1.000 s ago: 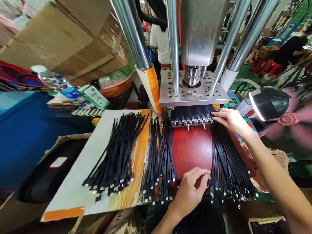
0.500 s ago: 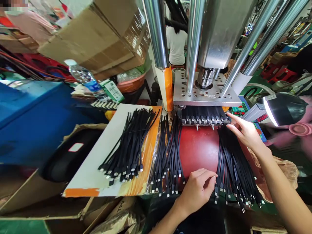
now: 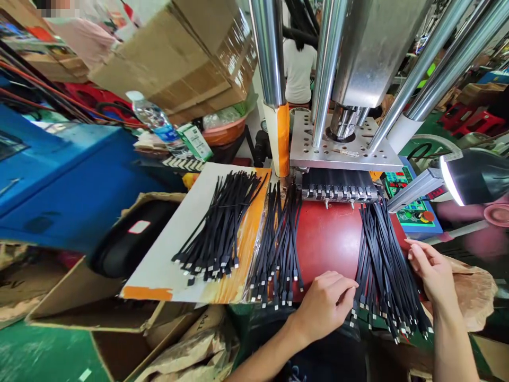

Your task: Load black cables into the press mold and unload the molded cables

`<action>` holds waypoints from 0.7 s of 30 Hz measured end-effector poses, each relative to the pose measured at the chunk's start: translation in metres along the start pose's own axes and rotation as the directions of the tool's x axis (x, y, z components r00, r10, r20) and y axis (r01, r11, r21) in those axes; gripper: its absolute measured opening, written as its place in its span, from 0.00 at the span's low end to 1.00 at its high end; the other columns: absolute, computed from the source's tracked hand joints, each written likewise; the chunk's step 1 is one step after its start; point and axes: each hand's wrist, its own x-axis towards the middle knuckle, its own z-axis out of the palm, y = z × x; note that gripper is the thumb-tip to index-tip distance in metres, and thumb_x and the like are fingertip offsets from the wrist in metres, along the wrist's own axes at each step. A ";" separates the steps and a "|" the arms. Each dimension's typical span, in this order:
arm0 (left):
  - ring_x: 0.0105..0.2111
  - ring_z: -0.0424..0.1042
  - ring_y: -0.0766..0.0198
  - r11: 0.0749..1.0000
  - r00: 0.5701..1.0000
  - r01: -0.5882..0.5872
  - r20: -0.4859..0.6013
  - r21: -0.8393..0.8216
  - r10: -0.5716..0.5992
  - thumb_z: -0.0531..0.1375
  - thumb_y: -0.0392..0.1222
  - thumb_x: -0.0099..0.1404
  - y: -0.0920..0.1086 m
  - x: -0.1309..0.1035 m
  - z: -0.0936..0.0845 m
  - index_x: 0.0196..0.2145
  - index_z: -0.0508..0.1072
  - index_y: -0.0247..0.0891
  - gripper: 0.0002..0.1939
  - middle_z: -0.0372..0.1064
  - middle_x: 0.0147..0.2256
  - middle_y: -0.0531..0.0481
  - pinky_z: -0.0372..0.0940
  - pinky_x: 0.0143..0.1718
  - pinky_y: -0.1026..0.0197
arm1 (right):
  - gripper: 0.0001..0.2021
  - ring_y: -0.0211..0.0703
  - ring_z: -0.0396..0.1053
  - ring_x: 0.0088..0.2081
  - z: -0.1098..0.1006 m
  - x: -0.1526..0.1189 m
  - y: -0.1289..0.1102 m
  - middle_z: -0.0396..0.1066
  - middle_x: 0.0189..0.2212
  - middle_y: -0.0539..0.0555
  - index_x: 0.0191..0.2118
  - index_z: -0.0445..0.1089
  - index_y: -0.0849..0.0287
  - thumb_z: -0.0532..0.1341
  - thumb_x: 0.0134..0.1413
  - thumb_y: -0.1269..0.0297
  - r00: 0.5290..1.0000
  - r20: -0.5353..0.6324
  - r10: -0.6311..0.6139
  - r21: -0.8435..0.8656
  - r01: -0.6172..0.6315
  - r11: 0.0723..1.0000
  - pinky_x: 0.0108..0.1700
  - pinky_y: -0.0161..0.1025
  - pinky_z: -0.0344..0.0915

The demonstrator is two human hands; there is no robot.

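My left hand is over the front of the red work surface, thumb and forefinger drawn together at the left edge of a loose bundle of flat black cables. Whatever lies between those fingertips is too small to make out. Just right of that bundle is my right hand, its fingers loosely bent and apart, with nothing visible in them. Behind both hands, a black clamping fixture with a row of metal clips sits beneath the press plate. More black cables lie left of the red surface.
A further cable pile rests on a white board with orange tape. At right stand a lamp and a control panel with buttons. Steel columns rise behind. Open cardboard boxes are low at left; a person sits beyond.
My right hand has drawn back from the fixture's right end, toward me and to the right, beside the cables. My left hand stays in nearly the same place. The view has shifted slightly.
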 end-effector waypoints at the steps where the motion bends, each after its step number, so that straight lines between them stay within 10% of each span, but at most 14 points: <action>1: 0.33 0.77 0.61 1.000 1.000 -0.006 0.000 0.012 0.006 0.60 0.31 0.72 0.000 0.000 0.001 0.41 0.80 0.36 0.08 0.81 0.34 0.49 0.70 0.40 0.59 | 0.22 0.36 0.61 0.25 0.001 0.000 -0.001 0.68 0.28 0.49 0.49 0.80 0.55 0.65 0.61 0.43 1.000 -0.005 0.015 0.030 -0.015 0.999 0.24 0.32 0.57; 7: 0.36 0.78 0.60 0.998 1.000 0.021 0.005 0.054 -0.021 0.59 0.32 0.73 0.000 -0.003 0.003 0.42 0.79 0.37 0.08 0.81 0.35 0.49 0.71 0.45 0.56 | 0.21 0.36 0.60 0.26 0.001 0.000 0.001 0.68 0.29 0.49 0.46 0.81 0.55 0.67 0.60 0.43 0.997 0.028 0.069 0.032 -0.070 0.997 0.25 0.32 0.57; 11: 0.55 0.76 0.51 0.994 0.994 -0.030 0.111 0.103 0.018 0.68 0.46 0.68 0.002 -0.002 0.000 0.54 0.77 0.39 0.19 0.79 0.54 0.43 0.64 0.65 0.43 | 0.22 0.38 0.64 0.27 -0.001 0.005 0.003 0.72 0.29 0.50 0.46 0.81 0.56 0.66 0.60 0.42 0.998 0.036 0.059 0.007 -0.059 0.998 0.27 0.34 0.60; 16: 0.69 0.62 0.45 0.964 0.962 -0.129 0.264 0.233 0.065 0.64 0.59 0.70 0.003 -0.003 -0.001 0.63 0.71 0.37 0.32 0.69 0.66 0.36 0.49 0.74 0.38 | 0.16 0.48 0.77 0.36 0.020 -0.005 -0.060 0.80 0.37 0.55 0.44 0.79 0.55 0.66 0.63 0.47 0.980 0.144 -0.140 -0.199 0.167 0.966 0.39 0.42 0.71; 21: 0.69 0.63 0.45 0.954 0.953 -0.150 0.296 0.260 0.069 0.63 0.61 0.69 0.004 -0.003 0.000 0.64 0.71 0.39 0.33 0.68 0.65 0.37 0.51 0.73 0.39 | 0.19 0.49 0.79 0.40 0.113 -0.017 -0.141 0.81 0.43 0.58 0.62 0.73 0.56 0.57 0.72 0.61 0.609 0.719 -0.334 -0.250 0.675 0.694 0.44 0.42 0.73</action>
